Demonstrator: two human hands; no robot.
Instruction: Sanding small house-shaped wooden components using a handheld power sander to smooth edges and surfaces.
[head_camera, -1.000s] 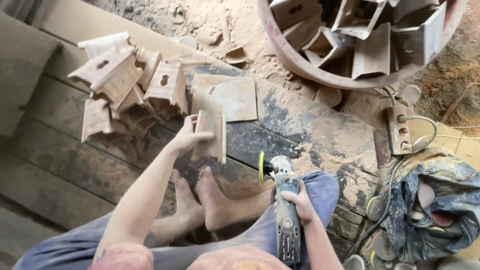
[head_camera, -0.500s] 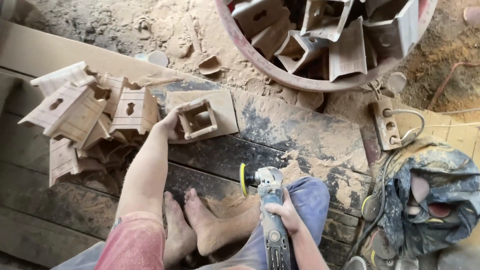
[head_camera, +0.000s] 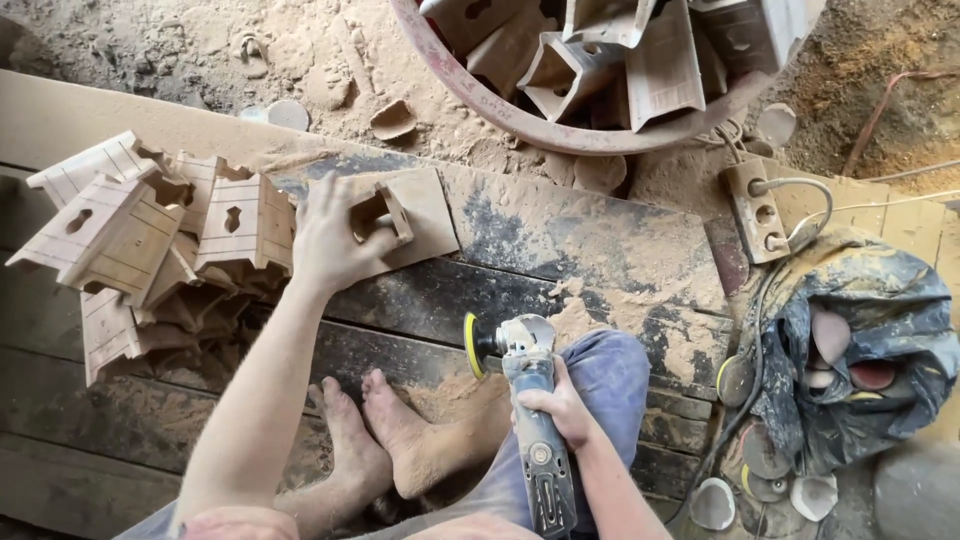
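Note:
My left hand grips a small wooden box piece and holds it against a flat square wooden board on the dusty planks. My right hand holds a grey angle grinder by its body, resting over my knee; its yellow sanding disc points left and is clear of the wood. A pile of wooden birdhouse parts with keyhole-shaped cutouts lies just left of my left hand. My bare feet rest on the planks below.
A big round red-rimmed tub full of wooden parts stands at the top. A power strip with cables lies at the right, beside a crumpled dark bag and loose sanding discs. Sawdust covers the ground.
My left hand moved the box piece left and down onto the square board, turning it. The grinder stayed in my right hand over the knee.

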